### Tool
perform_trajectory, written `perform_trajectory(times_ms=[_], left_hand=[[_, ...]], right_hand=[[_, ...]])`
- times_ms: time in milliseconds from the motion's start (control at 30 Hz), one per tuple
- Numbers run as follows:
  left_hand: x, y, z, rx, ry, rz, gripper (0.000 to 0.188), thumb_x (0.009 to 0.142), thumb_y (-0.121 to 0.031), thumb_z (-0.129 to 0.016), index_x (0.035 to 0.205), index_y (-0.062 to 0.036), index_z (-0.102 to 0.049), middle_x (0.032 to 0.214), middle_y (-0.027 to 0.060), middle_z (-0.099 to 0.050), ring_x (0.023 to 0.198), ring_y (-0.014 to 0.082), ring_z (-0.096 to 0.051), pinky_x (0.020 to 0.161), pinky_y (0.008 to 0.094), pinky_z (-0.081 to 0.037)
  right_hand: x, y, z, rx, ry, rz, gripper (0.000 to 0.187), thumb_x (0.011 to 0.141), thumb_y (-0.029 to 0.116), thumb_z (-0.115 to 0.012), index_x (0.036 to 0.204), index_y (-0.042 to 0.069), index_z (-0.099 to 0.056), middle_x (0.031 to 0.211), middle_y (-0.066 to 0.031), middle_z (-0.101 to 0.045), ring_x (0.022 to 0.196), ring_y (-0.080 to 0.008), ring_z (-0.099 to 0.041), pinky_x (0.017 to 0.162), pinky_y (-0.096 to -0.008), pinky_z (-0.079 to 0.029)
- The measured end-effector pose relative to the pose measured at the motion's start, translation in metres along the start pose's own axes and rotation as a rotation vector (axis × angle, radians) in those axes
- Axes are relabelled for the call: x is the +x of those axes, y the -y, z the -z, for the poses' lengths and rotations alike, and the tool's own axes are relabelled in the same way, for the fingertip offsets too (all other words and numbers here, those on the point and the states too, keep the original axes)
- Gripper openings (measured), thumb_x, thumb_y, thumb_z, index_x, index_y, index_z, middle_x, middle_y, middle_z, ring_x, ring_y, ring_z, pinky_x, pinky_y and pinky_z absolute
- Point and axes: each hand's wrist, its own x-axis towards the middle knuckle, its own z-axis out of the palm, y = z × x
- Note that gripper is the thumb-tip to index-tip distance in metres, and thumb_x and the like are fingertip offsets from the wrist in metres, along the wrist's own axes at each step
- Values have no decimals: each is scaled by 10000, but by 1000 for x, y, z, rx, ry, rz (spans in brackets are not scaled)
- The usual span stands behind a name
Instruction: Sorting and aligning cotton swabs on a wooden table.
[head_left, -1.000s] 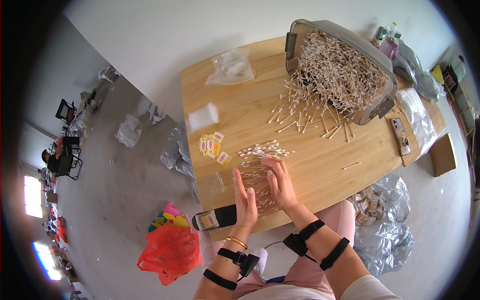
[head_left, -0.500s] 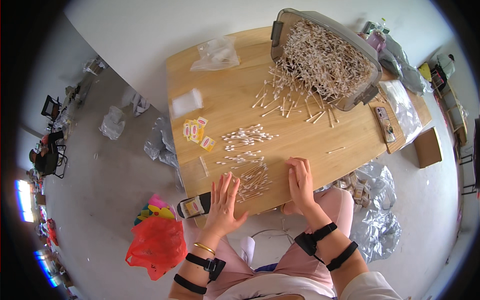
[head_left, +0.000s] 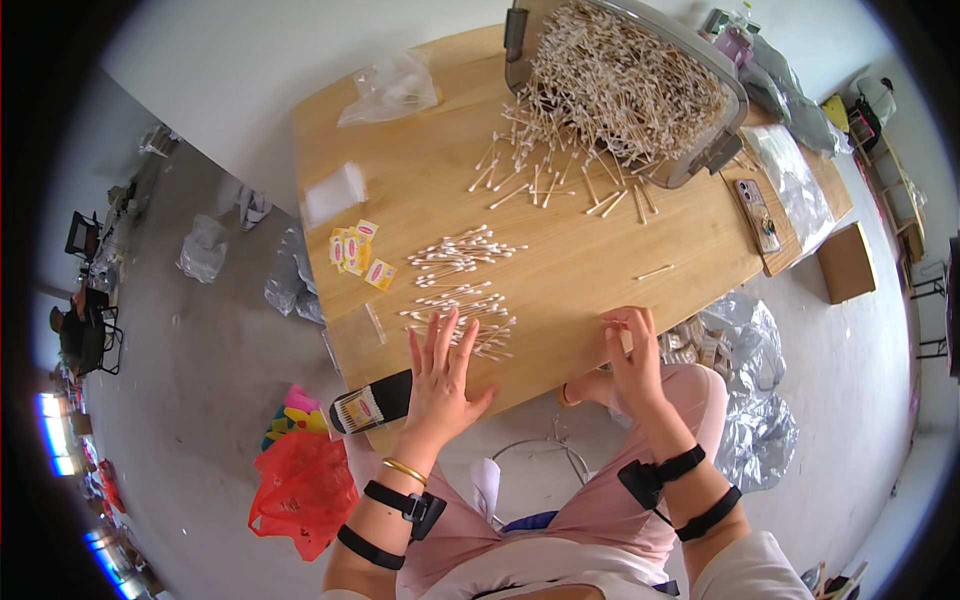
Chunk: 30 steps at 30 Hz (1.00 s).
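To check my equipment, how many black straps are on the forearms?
4: left wrist-side strap, left elbow-side strap, right wrist-side strap and right elbow-side strap. Any others would be hidden.

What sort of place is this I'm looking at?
Likely a plain workroom where small goods are handled by hand: a tipped bin spills cotton swabs onto a wooden table, where yellow cards and a clear bag also lie.

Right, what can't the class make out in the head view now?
Head view:
- Left hand: palm hidden by its own back.
- Nearer swab pile: part covered by that hand.
- Grey bin: top cut off by picture's edge.
- Right hand: fingertips too small to show whether they hold anything.
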Motion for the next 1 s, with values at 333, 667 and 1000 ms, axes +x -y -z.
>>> perform_trajectory(times_ms=[333,667,1000], left_hand=[[32,1,-29,152,-43,-9,919,857,-429,-737,1621,-147,-309,1692,151,-236,1570,398,-195,1255,677,-66],[49,0,-51,285,30,-141,745,950,-512,-524,1542,-67,-446,1614,189,-401,1523,392,-328,1255,641,-116],[43,11,-37,369,87,-138,821,1007,-584,-391,1569,13,-368,1630,240,-352,1525,420,-310,1251,598,-147]], right_hand=[[-10,-123,135,-86,-297,-391,126,935,74,-690,1057,41,-681,937,-25,-645,824,-134,-593,717,-296,-502],[-254,-340,36,-392,508,-992,271,792,362,-759,952,151,-814,934,-117,-785,915,-299,-752,844,-413,-585],[-281,-317,-39,-174,513,-1330,252,812,304,-765,1031,188,-814,1067,-99,-781,1013,-316,-735,906,-418,-576]])
